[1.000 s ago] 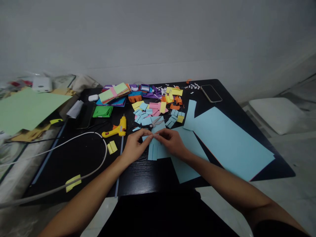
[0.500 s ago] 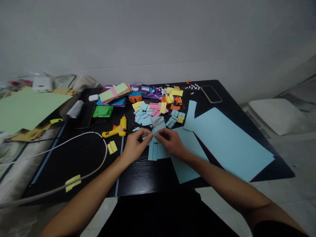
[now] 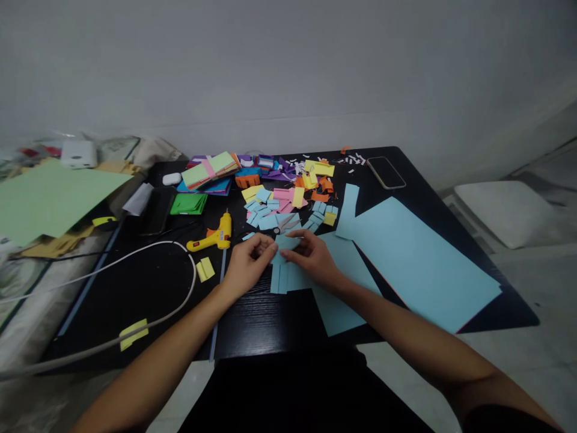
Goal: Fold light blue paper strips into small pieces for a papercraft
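A small piece of light-blue paper is held up between my two hands. My left hand pinches its left edge with thumb and forefinger. On the other side, my right hand grips it, thumb below and fingers along the upper right. Just beneath lie a folded blue paper strip and a blue sheet, partly covered by my right hand. Scissors rest beyond my fingertips, blades pointing right. Small folded blue paper pieces lie behind them.
A yellow glue gun lies left of my left hand, near a white cable. Large blue sheets cover the right side. Coloured paper stacks, scraps and a phone line the back of the black table.
The small blue paper between my hands now shows more of its flat face. My right fingers have lifted and spread along its upper edge. My left hand has barely moved.
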Demonstrator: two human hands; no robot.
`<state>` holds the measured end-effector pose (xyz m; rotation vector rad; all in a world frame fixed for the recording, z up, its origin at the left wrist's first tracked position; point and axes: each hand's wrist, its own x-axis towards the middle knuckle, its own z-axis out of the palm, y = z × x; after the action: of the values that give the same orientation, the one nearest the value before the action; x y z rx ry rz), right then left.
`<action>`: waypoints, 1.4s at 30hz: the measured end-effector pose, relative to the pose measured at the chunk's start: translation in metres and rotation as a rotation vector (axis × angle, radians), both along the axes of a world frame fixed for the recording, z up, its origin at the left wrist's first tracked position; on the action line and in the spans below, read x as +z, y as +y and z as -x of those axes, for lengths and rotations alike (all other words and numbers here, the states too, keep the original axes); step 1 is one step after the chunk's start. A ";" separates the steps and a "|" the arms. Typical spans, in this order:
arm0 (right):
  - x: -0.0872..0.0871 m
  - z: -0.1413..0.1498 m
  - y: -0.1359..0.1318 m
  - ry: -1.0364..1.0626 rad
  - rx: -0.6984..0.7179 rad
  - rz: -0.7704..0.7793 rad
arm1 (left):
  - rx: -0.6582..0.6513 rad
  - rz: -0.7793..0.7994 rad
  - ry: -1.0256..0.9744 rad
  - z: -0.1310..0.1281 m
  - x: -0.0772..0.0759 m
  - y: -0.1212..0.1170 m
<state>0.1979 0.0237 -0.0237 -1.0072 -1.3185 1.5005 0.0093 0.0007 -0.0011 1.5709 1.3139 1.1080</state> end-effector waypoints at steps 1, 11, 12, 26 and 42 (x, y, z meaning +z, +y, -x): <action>0.000 0.000 0.001 0.031 -0.004 0.026 | -0.003 0.019 -0.021 0.000 0.000 0.000; 0.001 -0.002 0.002 0.008 -0.057 -0.031 | -0.113 0.119 -0.098 0.001 -0.003 0.000; 0.001 -0.002 0.002 -0.002 -0.050 -0.040 | -0.092 0.114 -0.143 0.000 -0.002 0.000; 0.007 -0.002 0.001 0.011 -0.023 -0.075 | -0.118 0.036 -0.153 0.002 0.003 0.000; 0.005 -0.002 -0.001 -0.022 -0.069 -0.093 | -0.054 -0.054 -0.006 0.002 0.001 -0.003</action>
<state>0.1997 0.0227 -0.0189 -1.0013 -1.3432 1.3679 0.0076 -0.0025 0.0002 1.6318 1.2396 1.1217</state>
